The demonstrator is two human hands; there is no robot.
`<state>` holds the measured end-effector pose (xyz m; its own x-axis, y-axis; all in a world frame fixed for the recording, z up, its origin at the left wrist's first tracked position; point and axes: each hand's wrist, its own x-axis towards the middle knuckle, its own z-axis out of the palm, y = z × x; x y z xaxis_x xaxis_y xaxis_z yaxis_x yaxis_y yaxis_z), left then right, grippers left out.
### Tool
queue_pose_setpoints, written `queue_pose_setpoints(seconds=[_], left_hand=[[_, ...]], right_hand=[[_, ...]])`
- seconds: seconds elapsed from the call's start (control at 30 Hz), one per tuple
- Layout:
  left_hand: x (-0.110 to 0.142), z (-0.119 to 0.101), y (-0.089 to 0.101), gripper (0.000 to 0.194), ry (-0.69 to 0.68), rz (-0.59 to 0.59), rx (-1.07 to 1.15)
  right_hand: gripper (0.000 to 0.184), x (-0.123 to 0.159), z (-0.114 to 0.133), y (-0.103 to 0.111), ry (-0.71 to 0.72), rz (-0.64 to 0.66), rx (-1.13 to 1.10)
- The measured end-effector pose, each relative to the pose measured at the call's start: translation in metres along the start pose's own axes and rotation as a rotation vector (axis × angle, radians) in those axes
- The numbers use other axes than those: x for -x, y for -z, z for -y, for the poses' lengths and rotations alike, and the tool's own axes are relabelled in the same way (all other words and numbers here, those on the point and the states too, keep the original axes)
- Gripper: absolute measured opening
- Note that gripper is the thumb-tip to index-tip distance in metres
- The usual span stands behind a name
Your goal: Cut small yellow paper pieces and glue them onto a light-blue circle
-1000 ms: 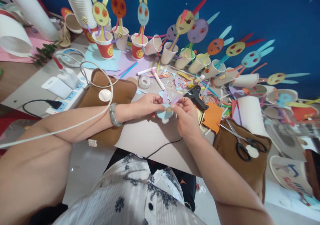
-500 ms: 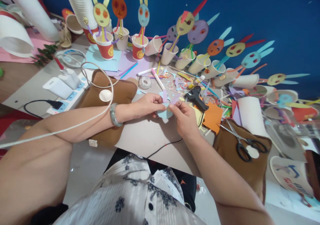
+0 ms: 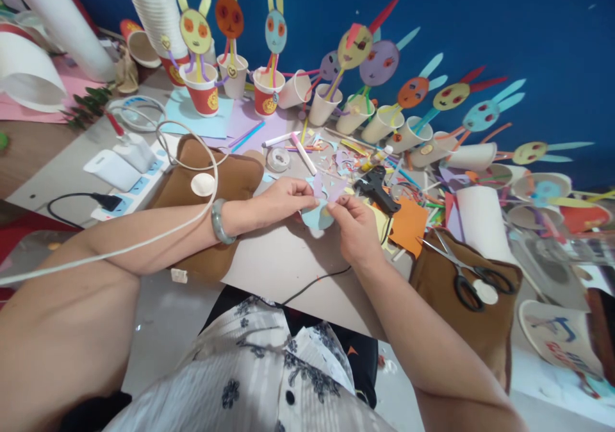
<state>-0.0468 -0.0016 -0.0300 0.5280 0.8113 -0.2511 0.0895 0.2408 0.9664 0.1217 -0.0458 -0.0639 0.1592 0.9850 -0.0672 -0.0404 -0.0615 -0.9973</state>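
Between my hands, above the front of the table, is a light-blue paper rabbit head (image 3: 317,216) with two pale purple ears standing up from its top. My left hand (image 3: 287,200) pinches its left side near the base of one ear. My right hand (image 3: 354,222) pinches the right side, thumb on the blue paper close to the other ear. Fingertips hide part of the joints between ears and head. A black glue gun (image 3: 377,190) lies just beyond my right hand, and an orange paper sheet (image 3: 409,225) is to its right.
Paper cups (image 3: 198,90) with paper rabbits line the blue wall. Paper scraps and markers (image 3: 302,153) litter the table's middle. Scissors (image 3: 465,272) rest on a brown cushion (image 3: 485,329) at right. A white cable (image 3: 144,246) crosses over my left forearm; a power strip (image 3: 132,191) lies at left.
Both hands keep their pinch on the paper rabbit head. My fingers and thumbs have shifted slightly at the ear bases, and more of the blue paper shows now.
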Motion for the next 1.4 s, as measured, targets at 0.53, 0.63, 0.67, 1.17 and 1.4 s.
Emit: queue_pose_setpoints(seconds=[0.53, 0.63, 0.67, 1.17, 1.4], left_hand=[[0.0009, -0.0019, 0.0035, 0.016, 0.023, 0.036, -0.024], [0.0012, -0.0033, 0.0015, 0.018, 0.018, 0.019, -0.022], [0.0011, -0.0032, 0.001, 0.019, 0.006, 0.015, -0.016], [0.0021, -0.0052, 0.0015, 0.013, 0.011, 0.046, -0.049], [0.0013, -0.0025, 0.0026, 0.016, -0.029, 0.067, -0.081]], right_hand=[[0.032, 0.0004, -0.0004, 0.0037, 0.024, 0.042, 0.031], [0.032, 0.0001, -0.0006, 0.0029, 0.028, 0.031, 0.03], [0.031, 0.0, -0.0007, 0.0026, 0.027, 0.028, 0.032], [0.028, -0.0001, 0.0002, 0.0017, 0.042, -0.017, -0.006], [0.03, 0.0003, -0.0009, 0.002, 0.021, 0.009, 0.006]])
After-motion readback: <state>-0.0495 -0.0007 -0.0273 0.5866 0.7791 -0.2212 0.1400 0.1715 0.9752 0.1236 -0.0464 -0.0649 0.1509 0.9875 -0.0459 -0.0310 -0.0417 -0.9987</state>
